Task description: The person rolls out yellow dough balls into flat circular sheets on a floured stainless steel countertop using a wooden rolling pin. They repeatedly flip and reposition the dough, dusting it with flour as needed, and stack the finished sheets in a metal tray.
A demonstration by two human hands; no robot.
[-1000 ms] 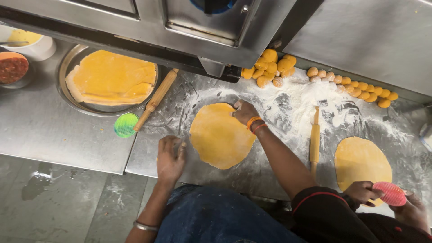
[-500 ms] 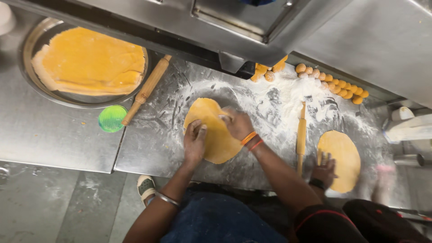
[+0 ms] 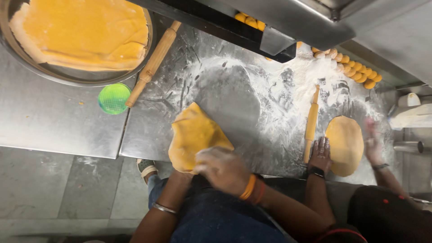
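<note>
Both my hands are on the rolled dough sheet [image 3: 195, 135], which is lifted off the floured steel table [image 3: 252, 103] at the near edge, folded and sagging, so it's clearly being carried by its rim and not lying flat. Right hand [image 3: 222, 170] is closed over the near edge of the sheet, knuckles up, motion-blurred. Left hand [image 3: 179, 168] is mostly under the sheet; it looks to be supporting from below, but I can't tell whether the fingers are pinched or flat. Supporting from two points probably keeps the thin sheet from tearing. Finished sheets sit stacked in the round metal tray [image 3: 67, 76] at upper left, with one wooden rolling pin [image 3: 153, 63] lying against its rim and a green round lid [image 3: 114, 98] just beside the pin's end. To my right, a co-worker's hand [image 3: 320, 155] rests beside a second rolling pin [image 3: 311, 123], next to another flat dough round [image 3: 344, 144]. Dough balls [image 3: 355, 69] are lined up along the back edge.
</note>
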